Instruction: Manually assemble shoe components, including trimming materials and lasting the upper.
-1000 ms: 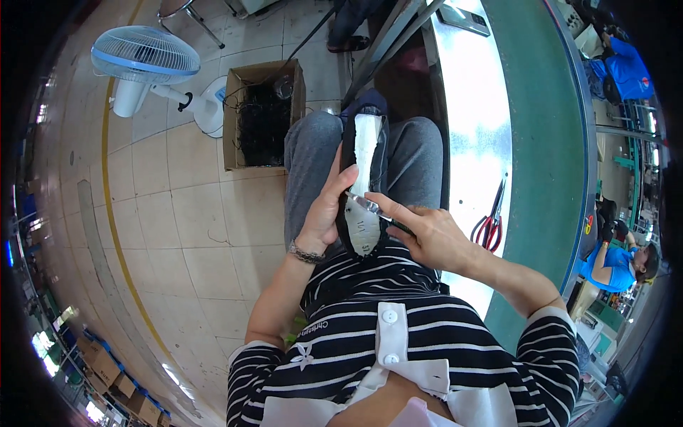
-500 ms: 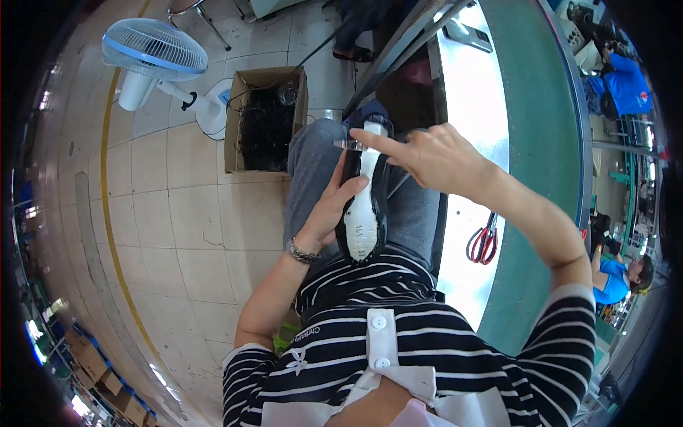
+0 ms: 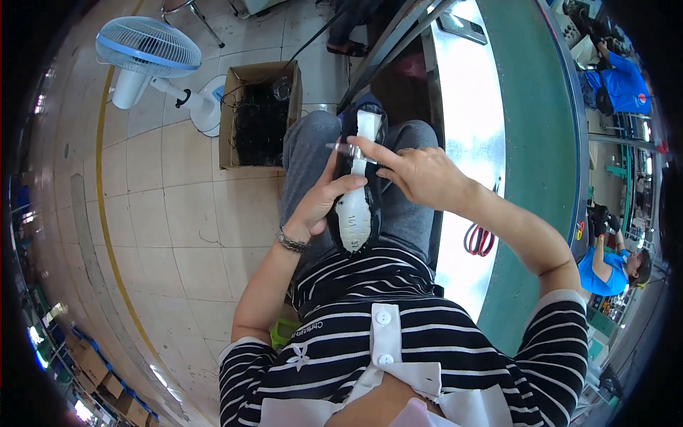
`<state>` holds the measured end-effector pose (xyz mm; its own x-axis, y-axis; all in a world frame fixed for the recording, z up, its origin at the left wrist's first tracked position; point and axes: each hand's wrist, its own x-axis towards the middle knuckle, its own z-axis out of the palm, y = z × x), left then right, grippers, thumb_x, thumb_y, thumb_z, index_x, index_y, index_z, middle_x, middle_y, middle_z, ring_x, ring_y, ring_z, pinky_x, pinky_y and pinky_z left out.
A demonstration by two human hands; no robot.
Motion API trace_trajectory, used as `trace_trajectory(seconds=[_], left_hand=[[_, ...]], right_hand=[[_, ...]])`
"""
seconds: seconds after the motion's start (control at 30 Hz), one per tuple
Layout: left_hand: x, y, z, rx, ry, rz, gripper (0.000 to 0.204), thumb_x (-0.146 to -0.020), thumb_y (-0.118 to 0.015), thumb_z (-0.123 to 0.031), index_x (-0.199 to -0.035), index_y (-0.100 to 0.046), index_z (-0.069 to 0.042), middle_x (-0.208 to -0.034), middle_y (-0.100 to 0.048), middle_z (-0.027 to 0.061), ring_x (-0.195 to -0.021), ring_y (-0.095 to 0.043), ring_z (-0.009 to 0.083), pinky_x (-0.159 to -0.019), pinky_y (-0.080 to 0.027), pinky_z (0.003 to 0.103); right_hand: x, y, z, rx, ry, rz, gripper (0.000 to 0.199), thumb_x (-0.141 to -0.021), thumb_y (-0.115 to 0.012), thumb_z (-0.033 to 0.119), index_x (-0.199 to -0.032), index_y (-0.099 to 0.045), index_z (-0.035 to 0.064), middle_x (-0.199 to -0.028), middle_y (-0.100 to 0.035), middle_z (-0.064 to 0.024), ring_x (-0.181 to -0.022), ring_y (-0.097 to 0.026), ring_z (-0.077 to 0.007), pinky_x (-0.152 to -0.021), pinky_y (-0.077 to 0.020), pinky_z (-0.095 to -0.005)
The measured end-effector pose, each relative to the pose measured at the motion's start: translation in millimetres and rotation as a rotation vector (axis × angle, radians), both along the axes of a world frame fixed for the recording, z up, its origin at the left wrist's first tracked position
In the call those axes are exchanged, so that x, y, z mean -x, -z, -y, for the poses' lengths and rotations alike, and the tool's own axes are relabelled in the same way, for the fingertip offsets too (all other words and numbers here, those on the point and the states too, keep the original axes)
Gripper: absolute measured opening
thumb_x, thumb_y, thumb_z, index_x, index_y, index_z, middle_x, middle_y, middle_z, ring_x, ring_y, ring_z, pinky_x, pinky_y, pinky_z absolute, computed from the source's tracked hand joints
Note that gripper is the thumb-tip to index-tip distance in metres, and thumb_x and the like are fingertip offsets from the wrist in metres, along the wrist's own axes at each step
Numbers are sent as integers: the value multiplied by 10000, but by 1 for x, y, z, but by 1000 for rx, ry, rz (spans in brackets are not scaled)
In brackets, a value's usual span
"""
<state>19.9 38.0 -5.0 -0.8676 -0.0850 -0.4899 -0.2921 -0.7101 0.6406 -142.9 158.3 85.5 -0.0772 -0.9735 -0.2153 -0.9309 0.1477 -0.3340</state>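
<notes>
A black shoe upper on a last, with a white insole board facing up [image 3: 356, 213], lies along my lap between my grey trouser legs. My left hand [image 3: 320, 203] grips it from the left side, thumb across the white board. My right hand [image 3: 416, 174] is over the middle of the shoe and pinches a thin pale tool or strip [image 3: 340, 147] that points left across the toe end. What exactly that thin thing is I cannot tell.
A cardboard box of dark pieces [image 3: 260, 117] stands on the tiled floor beside my left knee, with a blue-and-white floor fan [image 3: 153, 53] behind it. At my right runs a shiny worktop [image 3: 466, 107] and green conveyor belt [image 3: 530, 142]; red-handled scissors [image 3: 480, 238] lie there. Other workers in blue sit far right.
My right hand moved from the heel end of the shoe up toward the toe, now holding the thin tool there. My left hand stayed on the shoe.
</notes>
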Motion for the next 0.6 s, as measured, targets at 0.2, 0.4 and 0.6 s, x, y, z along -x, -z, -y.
trace_trajectory(seconds=[0.2,0.4,0.6], left_hand=[[-8,5,5,-35,22,37,987,-835,-719,-251,-1562,-53,-210,-1391,-423,70,-1212,-460,180,-1015,-386,361],[-7,11,7,-56,41,-4,1047,-807,-744,-154,-1561,-22,-230,-1440,-373,76,-1253,-436,197,-1042,-373,365],[-12,13,1,-50,66,-115,1095,-788,-772,-162,-1559,0,-253,-1506,-291,78,-1324,-382,216,-1081,-339,376]], right_hand=[[-14,-14,0,29,-56,-86,656,-966,-550,217,-1528,-213,261,-569,-594,-92,-422,-576,-213,-393,-433,-313],[-15,-19,4,-276,36,-38,659,-962,-551,203,-1527,-215,255,-648,-624,-113,-449,-592,-206,-386,-424,-315],[-34,-11,-10,-241,89,-5,641,-973,-537,266,-1525,-213,243,-513,-580,-56,-381,-536,-178,-375,-397,-279]])
